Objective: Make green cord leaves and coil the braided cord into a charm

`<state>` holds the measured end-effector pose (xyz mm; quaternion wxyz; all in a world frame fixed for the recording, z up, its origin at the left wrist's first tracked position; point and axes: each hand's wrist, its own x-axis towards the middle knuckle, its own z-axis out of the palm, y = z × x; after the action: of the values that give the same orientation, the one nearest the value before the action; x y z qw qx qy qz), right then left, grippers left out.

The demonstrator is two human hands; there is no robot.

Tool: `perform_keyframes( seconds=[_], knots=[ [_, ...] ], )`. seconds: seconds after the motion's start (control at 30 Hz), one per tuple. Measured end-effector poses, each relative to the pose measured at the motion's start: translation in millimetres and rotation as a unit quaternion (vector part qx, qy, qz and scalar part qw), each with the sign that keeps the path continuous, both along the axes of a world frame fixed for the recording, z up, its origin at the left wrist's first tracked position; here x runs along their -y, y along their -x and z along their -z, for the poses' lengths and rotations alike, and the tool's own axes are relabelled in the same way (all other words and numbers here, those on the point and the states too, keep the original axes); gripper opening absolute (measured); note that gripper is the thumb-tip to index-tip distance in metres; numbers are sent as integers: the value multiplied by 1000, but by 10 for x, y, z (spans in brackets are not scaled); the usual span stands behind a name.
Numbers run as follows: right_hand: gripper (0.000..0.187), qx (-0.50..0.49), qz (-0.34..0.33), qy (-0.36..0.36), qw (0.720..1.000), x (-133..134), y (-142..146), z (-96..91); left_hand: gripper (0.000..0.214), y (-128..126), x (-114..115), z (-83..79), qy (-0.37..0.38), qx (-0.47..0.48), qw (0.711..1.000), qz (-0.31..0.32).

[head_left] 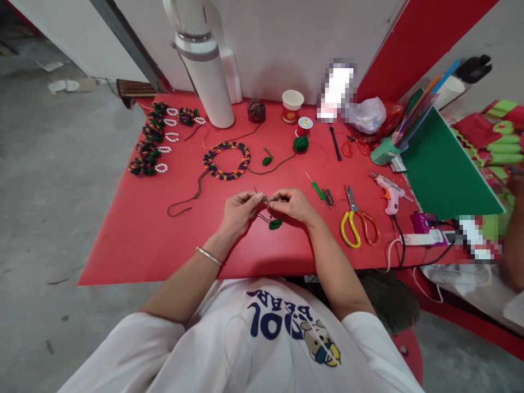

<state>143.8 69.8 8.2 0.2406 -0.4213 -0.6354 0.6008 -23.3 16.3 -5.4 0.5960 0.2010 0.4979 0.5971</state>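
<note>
Though hands [240,208] [293,204] on yarn [275,224]; bare front-left table corner [107,262]

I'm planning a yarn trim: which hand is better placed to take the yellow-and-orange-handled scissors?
Probably the right hand: the scissors lie to its right, closer to it. The left hand is farther off and would likely have to cross the right arm. Both hands hold green yarn, though.

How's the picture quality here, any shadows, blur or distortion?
Head view, near edge: a soft shadow on the red tabletop; head view, back: the white flask leans, probably lens distortion; head view, right: mosaic patches blot out details; head view, centre: green yarn between left hand and right hand is too fine to read clearly.
</note>
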Motion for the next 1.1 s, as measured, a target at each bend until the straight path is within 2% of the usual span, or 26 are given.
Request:
perform_keyframes(
  seconds=[0.17, 0.3, 0.5, 0.73, 0.93, 1.1],
  knots=[
    [30, -23, 14, 10, 1000, 14, 4, -17, 41, -14, 1, 19, -11, -16, 1000, -17],
    [26, -21, 21, 5, 1000, 9, 0, -16, 39, -23, -5, 36, -21, -44, 999, -19],
    [26, -15, 7, 9, 1000, -1, -1, -8, 37, -18, -6, 46, -17, -30, 999, -15],
    [27, -32, 32, 12, 999, -18, -4, 49, 31, -6, 17, 97, -52, -155, 987, -9],
    [24, 6, 21, -1, 1000, -16, -10, 71, 37, -23, -4, 104, -18, -62, 998, -17],
    [22, -16, 0, 17, 1000, -10, -9, 41, 39, -13, -11, 48, -2, -11, 1000, -30]
  ],
)
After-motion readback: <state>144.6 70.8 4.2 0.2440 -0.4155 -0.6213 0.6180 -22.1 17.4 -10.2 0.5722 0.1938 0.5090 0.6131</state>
